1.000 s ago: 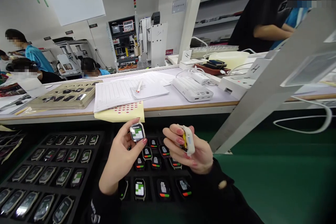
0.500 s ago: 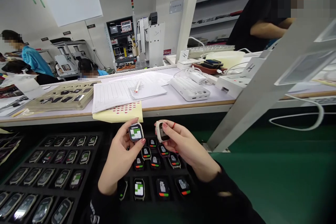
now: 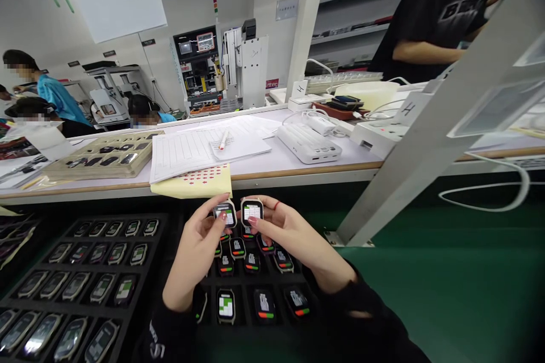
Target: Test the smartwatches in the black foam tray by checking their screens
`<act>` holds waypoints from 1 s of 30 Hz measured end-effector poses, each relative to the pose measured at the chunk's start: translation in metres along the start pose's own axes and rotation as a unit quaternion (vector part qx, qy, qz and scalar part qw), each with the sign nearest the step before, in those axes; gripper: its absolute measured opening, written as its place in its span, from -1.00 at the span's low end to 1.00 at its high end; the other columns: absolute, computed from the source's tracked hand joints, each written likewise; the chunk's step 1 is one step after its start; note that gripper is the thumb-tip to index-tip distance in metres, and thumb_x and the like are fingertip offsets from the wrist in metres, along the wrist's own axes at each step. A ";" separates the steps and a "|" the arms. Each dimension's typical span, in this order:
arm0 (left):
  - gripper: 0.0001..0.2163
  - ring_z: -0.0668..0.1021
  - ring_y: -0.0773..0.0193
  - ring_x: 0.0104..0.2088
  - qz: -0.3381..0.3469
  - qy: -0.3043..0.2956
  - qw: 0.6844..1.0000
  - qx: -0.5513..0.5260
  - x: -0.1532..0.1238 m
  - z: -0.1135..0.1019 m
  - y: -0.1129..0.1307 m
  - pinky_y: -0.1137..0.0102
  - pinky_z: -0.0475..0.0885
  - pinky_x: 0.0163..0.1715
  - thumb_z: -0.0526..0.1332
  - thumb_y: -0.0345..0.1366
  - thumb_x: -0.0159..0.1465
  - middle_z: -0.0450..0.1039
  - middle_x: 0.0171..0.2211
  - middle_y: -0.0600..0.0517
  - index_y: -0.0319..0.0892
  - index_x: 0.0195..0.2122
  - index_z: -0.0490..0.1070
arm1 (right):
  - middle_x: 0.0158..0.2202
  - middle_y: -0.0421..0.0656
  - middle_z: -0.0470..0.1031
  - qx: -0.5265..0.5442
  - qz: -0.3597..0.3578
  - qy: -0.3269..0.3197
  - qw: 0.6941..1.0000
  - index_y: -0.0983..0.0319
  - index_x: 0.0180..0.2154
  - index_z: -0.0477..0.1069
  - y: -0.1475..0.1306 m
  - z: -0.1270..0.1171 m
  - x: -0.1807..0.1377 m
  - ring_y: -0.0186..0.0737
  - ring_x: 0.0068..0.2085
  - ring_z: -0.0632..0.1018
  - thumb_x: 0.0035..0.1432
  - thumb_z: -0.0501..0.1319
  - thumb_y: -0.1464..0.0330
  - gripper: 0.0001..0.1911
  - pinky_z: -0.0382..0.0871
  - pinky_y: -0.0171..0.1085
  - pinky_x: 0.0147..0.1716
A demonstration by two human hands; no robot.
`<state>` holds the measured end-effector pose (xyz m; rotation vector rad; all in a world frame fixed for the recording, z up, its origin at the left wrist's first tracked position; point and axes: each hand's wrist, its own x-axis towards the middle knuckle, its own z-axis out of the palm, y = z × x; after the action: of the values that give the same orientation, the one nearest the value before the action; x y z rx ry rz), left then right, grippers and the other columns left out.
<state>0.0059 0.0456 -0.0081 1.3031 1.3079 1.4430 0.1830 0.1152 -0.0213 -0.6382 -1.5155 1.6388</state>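
- Your left grip [image 3: 193, 252] pinches the left watch [image 3: 230, 219], thumb [image 3: 216, 229] now over its face.
- Your right grip [image 3: 287, 232] pinches the right watch [image 3: 252, 209], now facing you, nearer the other, above the tray [image 3: 246, 307].

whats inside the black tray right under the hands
The black tray holds watches, several showing red and green; whatever the left hand and right hand cover can't be seen.

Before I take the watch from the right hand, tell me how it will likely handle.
The watch is probably stiff, as its pale case looks hard. Its smooth-looking lit screen may be slippery and could scratch. Its rounded-square outline suggests it won't readily roll.
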 end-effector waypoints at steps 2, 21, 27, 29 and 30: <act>-0.67 0.42 0.44 -0.44 -0.003 0.008 1.000 0.009 0.000 0.000 0.000 0.54 0.36 -0.45 0.18 -0.09 0.38 0.49 -0.28 0.08 0.06 0.13 0.47 | -0.33 -0.15 0.51 0.008 0.010 0.010 1.000 0.23 -0.01 0.42 0.001 0.001 0.001 -0.21 -0.36 0.52 0.09 0.41 0.11 -0.49 0.26 -0.38 -0.58; -0.50 0.48 0.40 -0.41 -0.022 -0.026 0.999 -0.014 -0.003 0.002 0.006 0.53 0.41 -0.39 0.27 -0.19 0.33 0.56 -0.34 0.05 -0.07 0.29 0.32 | -0.43 -0.21 0.42 0.019 0.016 0.023 0.999 0.26 -0.03 0.44 0.002 0.001 0.004 -0.26 -0.45 0.44 0.03 0.43 0.07 -0.44 0.21 -0.39 -0.62; -0.49 0.57 0.33 -0.23 -0.004 -0.039 0.998 -0.040 -0.001 0.004 -0.002 0.48 0.50 -0.19 0.32 -0.18 0.30 0.60 -0.13 0.02 -0.02 0.27 0.34 | -0.41 -0.18 0.45 0.018 0.018 0.034 0.999 0.25 -0.03 0.47 0.004 0.000 0.004 -0.30 -0.49 0.39 0.06 0.40 0.06 -0.46 0.22 -0.36 -0.61; -0.48 0.57 0.29 -0.12 0.003 -0.047 0.998 -0.047 0.000 0.004 -0.005 0.45 0.50 -0.09 0.34 -0.21 0.28 0.55 0.03 0.01 0.03 0.27 0.34 | -0.35 -0.15 0.47 0.029 0.018 0.042 0.999 0.25 -0.06 0.48 0.003 -0.001 0.005 -0.28 -0.46 0.41 0.06 0.40 0.06 -0.49 0.23 -0.36 -0.61; -0.49 0.57 0.29 -0.11 0.005 -0.048 0.998 -0.046 0.000 0.005 -0.006 0.45 0.50 -0.08 0.35 -0.21 0.27 0.53 0.05 0.02 0.05 0.26 0.35 | -0.33 -0.14 0.48 0.035 0.020 0.045 0.998 0.25 -0.08 0.48 0.003 -0.001 0.005 -0.28 -0.45 0.42 0.05 0.39 0.05 -0.50 0.23 -0.37 -0.61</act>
<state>0.0099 0.0476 -0.0141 1.3033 1.1616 1.4135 0.1800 0.1198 -0.0238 -0.6983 -1.3832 1.6628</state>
